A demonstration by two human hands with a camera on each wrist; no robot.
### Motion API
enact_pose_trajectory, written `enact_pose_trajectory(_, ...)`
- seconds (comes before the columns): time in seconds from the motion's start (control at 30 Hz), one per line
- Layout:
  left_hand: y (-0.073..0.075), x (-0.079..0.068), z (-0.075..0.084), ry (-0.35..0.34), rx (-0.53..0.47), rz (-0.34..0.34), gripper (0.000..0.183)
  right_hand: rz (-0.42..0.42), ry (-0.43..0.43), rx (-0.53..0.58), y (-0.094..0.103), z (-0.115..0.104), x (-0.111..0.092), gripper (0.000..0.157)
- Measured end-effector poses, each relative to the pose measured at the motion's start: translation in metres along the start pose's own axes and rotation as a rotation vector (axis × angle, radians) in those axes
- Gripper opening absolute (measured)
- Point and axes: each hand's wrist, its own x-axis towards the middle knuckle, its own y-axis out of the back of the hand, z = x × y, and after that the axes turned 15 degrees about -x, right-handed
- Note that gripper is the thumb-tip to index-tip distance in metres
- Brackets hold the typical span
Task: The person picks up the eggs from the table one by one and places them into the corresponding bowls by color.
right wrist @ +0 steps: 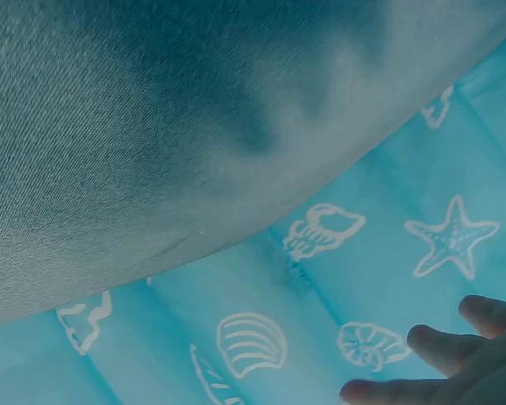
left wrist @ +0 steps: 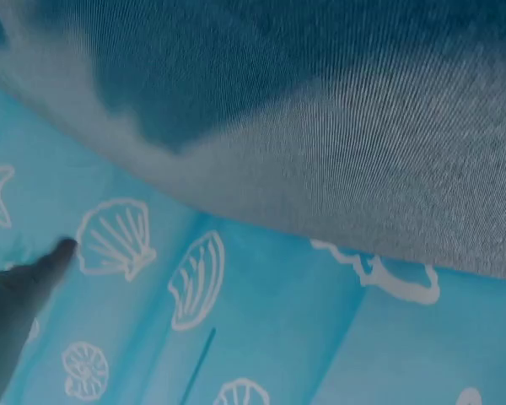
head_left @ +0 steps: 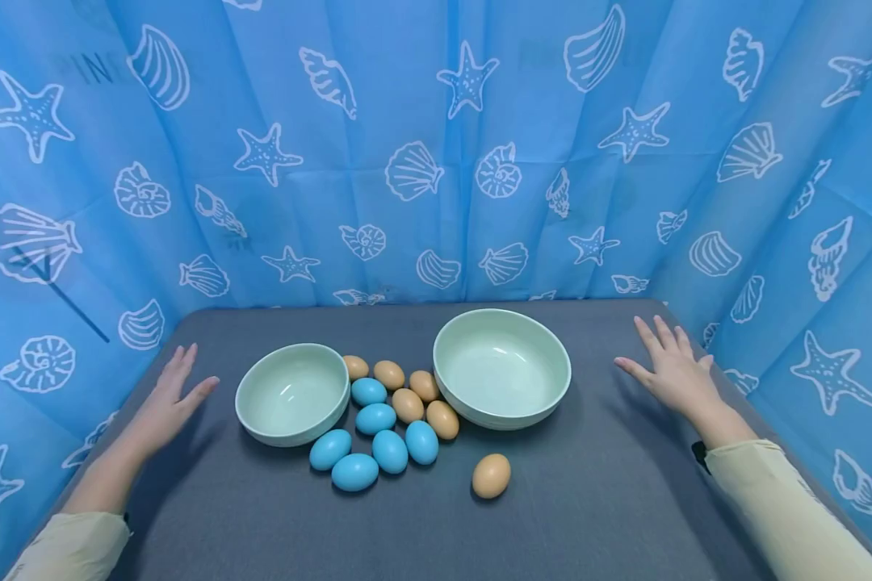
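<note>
My left hand [head_left: 169,403] is held over the left side of the table with fingers extended, left of the smaller pale green bowl [head_left: 293,393]. On the opposite side, my right hand [head_left: 676,373] spreads its fingers to the right of the larger pale green bowl [head_left: 502,368]. Neither hand holds anything. Between the bowls lie several brown eggs [head_left: 408,405] and several blue eggs [head_left: 375,419] in a loose cluster. One brown egg [head_left: 491,476] sits apart, in front of the larger bowl. In the wrist views only some fingers [left wrist: 27,283] [right wrist: 447,348] show.
A grey cloth-covered table [head_left: 589,516] with rounded far corners carries everything. Behind it and along both sides hangs a blue curtain [head_left: 421,226] printed with white shells and starfish, close to the table edge and to both hands.
</note>
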Motion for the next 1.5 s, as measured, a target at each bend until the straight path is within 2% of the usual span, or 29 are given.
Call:
enact_pose_trajectory(0.17, -0.006, 0.0, 0.001, 0.051, -0.128, -0.055, 0.084, 0.046, 0.031, 0.031, 0.005, -0.012, -0.004, 0.088)
enact_pose_trajectory(0.37, -0.013, -0.003, 0.002, 0.055, -0.296, -0.128, 0.084, 0.167, 0.105, 0.118, 0.014, -0.033, -0.017, 0.078)
enact_pose_trajectory(0.47, -0.017, -0.004, 0.004, 0.047, -0.388, -0.171, 0.082, 0.279, 0.198, 0.192, 0.014, -0.042, -0.024, 0.067)
enact_pose_trajectory(0.57, -0.02, -0.003, 0.007, 0.057, -0.456, -0.202, 0.081, 0.377, 0.329, 0.273, 0.013, -0.051, -0.029, 0.061)
enact_pose_trajectory(0.67, -0.024, -0.003, 0.01, 0.089, -0.496, -0.22, 0.082, 0.397, 0.466, 0.37, 0.011, -0.058, -0.032, 0.06)
enact_pose_trajectory(0.77, -0.028, -0.003, 0.012, 0.122, -0.526, -0.233, 0.083, 0.328, 0.599, 0.495, 0.01, -0.064, -0.034, 0.062)
enact_pose_trajectory(0.9, -0.03, -0.002, 0.012, 0.157, -0.568, -0.235, 0.085, 0.144, 0.749, 0.649, 0.007, -0.069, -0.034, 0.068)
enact_pose_trajectory(1.07, -0.033, -0.002, 0.01, 0.181, -0.614, -0.222, 0.086, -0.1, 0.864, 0.774, -0.001, -0.076, -0.029, 0.067)
enact_pose_trajectory(1.2, -0.035, -0.002, 0.009, 0.195, -0.639, -0.216, 0.085, -0.24, 0.956, 0.828, -0.009, -0.084, -0.026, 0.059)
enact_pose_trajectory(1.3, -0.034, -0.002, 0.009, 0.202, -0.653, -0.218, 0.083, -0.343, 0.999, 0.841, -0.012, -0.092, -0.026, 0.056)
enact_pose_trajectory(1.4, -0.033, -0.002, 0.009, 0.205, -0.652, -0.223, 0.081, -0.428, 1.0, 0.827, -0.015, -0.099, -0.027, 0.056)
enact_pose_trajectory(1.5, -0.032, -0.001, 0.009, 0.203, -0.646, -0.229, 0.08, -0.473, 1.0, 0.814, -0.019, -0.105, -0.027, 0.058)
